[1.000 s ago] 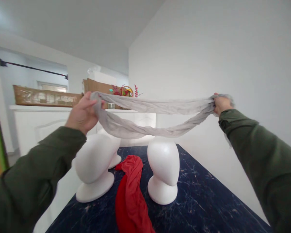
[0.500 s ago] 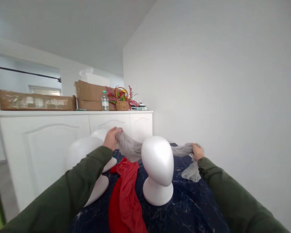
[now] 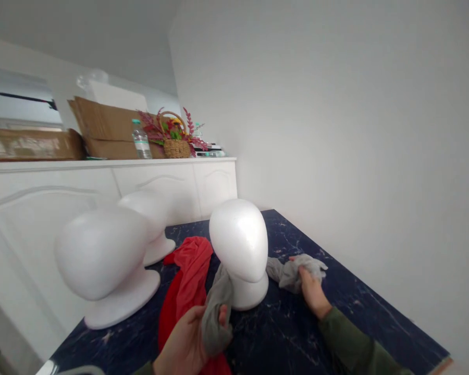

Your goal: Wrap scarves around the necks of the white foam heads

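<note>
Much of the grey scarf [image 3: 219, 302] is hidden: it runs behind the neck of the middle foam head [image 3: 240, 252], so only its two ends show, one on each side of the base. The left hand [image 3: 187, 346] sits at the bottom edge of the view, its wrist cut off, and is closed around the left end, fingers wrapped so that a bunch of cloth hangs from the grip just in front of the head's base. The right hand [image 3: 311, 291] lies low on the table [image 3: 336, 323], to the right of the head, its fingers closed on the bunched right end — how tightly is hard to tell, since the cloth covers the fingertips. The green sleeve [image 3: 355, 349] runs off the lower frame. Between the left hand and the head lies a red scarf [image 3: 187, 281], its lower part hidden behind the left hand and the grey cloth. A second foam head [image 3: 101, 258] stands to the left, large and close, tilted sideways in the wide lens, and a third [image 3: 150, 213] is partly hidden behind it. The table is dark blue with pale veins; its near corner is cut off at the lower right. Behind it stands a white cabinet [image 3: 101, 182] carrying cardboard boxes [image 3: 101, 125], a water bottle [image 3: 141, 140] and a flower basket [image 3: 175, 138] — small things beside the basket are too blurred to make out.
</note>
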A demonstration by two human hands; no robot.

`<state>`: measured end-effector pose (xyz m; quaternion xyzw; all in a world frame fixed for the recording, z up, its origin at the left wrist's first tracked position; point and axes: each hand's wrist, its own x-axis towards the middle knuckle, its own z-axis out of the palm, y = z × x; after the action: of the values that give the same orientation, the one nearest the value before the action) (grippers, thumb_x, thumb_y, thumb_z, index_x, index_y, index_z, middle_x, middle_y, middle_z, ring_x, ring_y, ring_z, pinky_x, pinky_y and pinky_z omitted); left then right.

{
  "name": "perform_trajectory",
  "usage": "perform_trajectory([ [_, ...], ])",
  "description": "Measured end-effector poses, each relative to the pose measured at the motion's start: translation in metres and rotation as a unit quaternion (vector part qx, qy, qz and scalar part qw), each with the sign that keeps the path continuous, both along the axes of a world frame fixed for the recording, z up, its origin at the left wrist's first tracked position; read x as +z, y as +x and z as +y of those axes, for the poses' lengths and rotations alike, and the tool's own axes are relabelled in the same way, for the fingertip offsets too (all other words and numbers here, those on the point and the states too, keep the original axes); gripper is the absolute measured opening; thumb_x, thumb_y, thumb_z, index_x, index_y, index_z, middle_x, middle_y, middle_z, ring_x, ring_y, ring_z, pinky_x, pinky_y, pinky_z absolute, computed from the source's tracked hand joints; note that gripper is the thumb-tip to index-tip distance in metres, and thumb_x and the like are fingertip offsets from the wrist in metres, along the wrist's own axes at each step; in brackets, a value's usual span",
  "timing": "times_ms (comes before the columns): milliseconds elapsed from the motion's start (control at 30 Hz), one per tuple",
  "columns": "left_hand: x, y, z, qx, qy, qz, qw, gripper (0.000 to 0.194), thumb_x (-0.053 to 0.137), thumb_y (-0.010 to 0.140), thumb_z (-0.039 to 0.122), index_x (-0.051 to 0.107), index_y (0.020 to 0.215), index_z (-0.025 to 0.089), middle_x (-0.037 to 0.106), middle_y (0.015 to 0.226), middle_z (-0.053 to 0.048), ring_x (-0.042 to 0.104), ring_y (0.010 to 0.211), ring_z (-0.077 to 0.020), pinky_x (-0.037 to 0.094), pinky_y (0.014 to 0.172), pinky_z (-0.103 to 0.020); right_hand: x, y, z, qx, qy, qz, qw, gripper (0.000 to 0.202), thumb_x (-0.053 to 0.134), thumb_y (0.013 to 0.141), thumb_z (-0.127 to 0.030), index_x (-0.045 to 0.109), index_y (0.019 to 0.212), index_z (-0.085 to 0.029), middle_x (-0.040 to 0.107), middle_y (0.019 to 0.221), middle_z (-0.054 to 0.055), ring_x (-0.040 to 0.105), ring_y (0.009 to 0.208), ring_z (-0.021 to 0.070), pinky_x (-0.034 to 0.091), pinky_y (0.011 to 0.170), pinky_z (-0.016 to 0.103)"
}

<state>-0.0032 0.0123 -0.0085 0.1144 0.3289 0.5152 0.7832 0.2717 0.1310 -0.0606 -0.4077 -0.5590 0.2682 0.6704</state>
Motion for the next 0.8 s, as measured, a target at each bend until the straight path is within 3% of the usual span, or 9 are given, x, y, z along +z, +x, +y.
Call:
perform_trajectory([
  [100, -0.002, 0.020, 0.005, -0.122, 0.059, 0.070, 0.988, 0.026, 0.044, 0.072, 0.014, 0.055, 0.095, 0.009, 0.063, 0.078, -0.007, 0.060, 0.068, -0.0154, 0.047, 0.067, -0.029, -0.002, -0.034, -0.024, 0.019, 0.050, -0.200, 0.978, 0.024, 0.045, 0.078, -0.031, 0.061, 0.089, -0.017, 0.061, 0.088, 0.009, 0.051, 0.096, 0.0252, 0.032, 0.094, 0.045],
  [200, 0.001, 0.036, 0.017, -0.174, 0.205, 0.220, 0.938, 0.039, 0.040, 0.066, 0.007, 0.057, 0.100, 0.015, 0.063, 0.077, -0.004, 0.057, 0.065, -0.0138, 0.045, 0.060, -0.026, 0.001, -0.064, -0.040, 0.109, 0.076, -0.254, 0.958, 0.024, 0.044, 0.079, -0.029, 0.061, 0.092, -0.018, 0.061, 0.091, 0.008, 0.050, 0.098, 0.0227, 0.038, 0.091, 0.039],
  [267, 0.001, 0.042, 0.025, -0.171, 0.328, 0.347, 0.862, 0.039, 0.040, 0.065, 0.006, 0.061, 0.095, 0.017, 0.064, 0.077, -0.002, 0.056, 0.065, -0.0126, 0.044, 0.065, -0.025, 0.005, -0.079, -0.043, 0.148, 0.083, -0.242, 0.955, 0.026, 0.042, 0.081, -0.031, 0.060, 0.094, -0.019, 0.061, 0.092, 0.007, 0.049, 0.101, 0.0204, 0.040, 0.089, 0.034],
  [333, -0.002, 0.043, 0.031, -0.145, 0.433, 0.470, 0.755, 0.032, 0.041, 0.067, 0.008, 0.066, 0.085, 0.018, 0.064, 0.076, -0.001, 0.055, 0.070, -0.0138, 0.042, 0.074, -0.027, 0.010, -0.089, -0.042, 0.158, 0.077, -0.222, 0.959, 0.031, 0.034, 0.085, -0.032, 0.059, 0.098, -0.020, 0.060, 0.094, 0.006, 0.047, 0.103, 0.0183, 0.040, 0.089, 0.031],
  [400, -0.007, 0.040, 0.034, -0.113, 0.481, 0.560, 0.665, 0.028, 0.042, 0.070, 0.012, 0.067, 0.081, 0.019, 0.064, 0.077, -0.001, 0.056, 0.075, -0.0156, 0.041, 0.079, -0.028, 0.014, -0.094, -0.040, 0.176, 0.064, -0.212, 0.959, 0.035, 0.028, 0.087, -0.032, 0.058, 0.101, -0.021, 0.059, 0.098, 0.006, 0.046, 0.105, 0.0168, 0.039, 0.091, 0.030],
  [467, -0.013, 0.036, 0.036, -0.078, 0.491, 0.615, 0.612, 0.025, 0.045, 0.070, 0.015, 0.066, 0.083, 0.020, 0.064, 0.081, -0.001, 0.056, 0.078, -0.0167, 0.041, 0.080, -0.029, 0.016, -0.095, -0.040, 0.209, 0.053, -0.219, 0.952, 0.033, 0.030, 0.086, -0.032, 0.057, 0.104, -0.022, 0.058, 0.101, 0.005, 0.044, 0.107, 0.0162, 0.037, 0.093, 0.030],
  [633, -0.021, 0.031, 0.038, 0.009, 0.527, 0.674, 0.517, 0.034, 0.055, 0.063, 0.016, 0.060, 0.097, 0.020, 0.059, 0.099, -0.004, 0.050, 0.096, -0.0211, 0.037, 0.087, -0.034, 0.020, -0.098, -0.047, 0.251, -0.007, -0.200, 0.947, 0.031, 0.048, 0.079, -0.034, 0.055, 0.107, -0.023, 0.058, 0.102, 0.004, 0.044, 0.107, 0.0164, 0.032, 0.096, 0.031],
  [700, -0.021, 0.032, 0.038, 0.025, 0.533, 0.681, 0.501, 0.039, 0.058, 0.061, 0.017, 0.057, 0.100, 0.020, 0.058, 0.101, -0.004, 0.049, 0.096, -0.0218, 0.037, 0.088, -0.035, 0.019, -0.099, -0.052, 0.280, -0.081, -0.125, 0.948, 0.033, 0.052, 0.075, -0.037, 0.057, 0.104, -0.022, 0.059, 0.099, 0.005, 0.046, 0.106, 0.0184, 0.034, 0.094, 0.034],
  [800, -0.021, 0.034, 0.038, 0.051, 0.525, 0.683, 0.505, 0.047, 0.061, 0.060, 0.021, 0.053, 0.106, 0.018, 0.055, 0.105, -0.006, 0.047, 0.098, -0.0228, 0.037, 0.089, -0.037, 0.017, -0.101, -0.058, 0.335, -0.188, -0.034, 0.923, 0.037, 0.042, 0.079, -0.044, 0.058, 0.100, -0.018, 0.061, 0.094, 0.007, 0.049, 0.102, 0.0207, 0.038, 0.089, 0.037],
])
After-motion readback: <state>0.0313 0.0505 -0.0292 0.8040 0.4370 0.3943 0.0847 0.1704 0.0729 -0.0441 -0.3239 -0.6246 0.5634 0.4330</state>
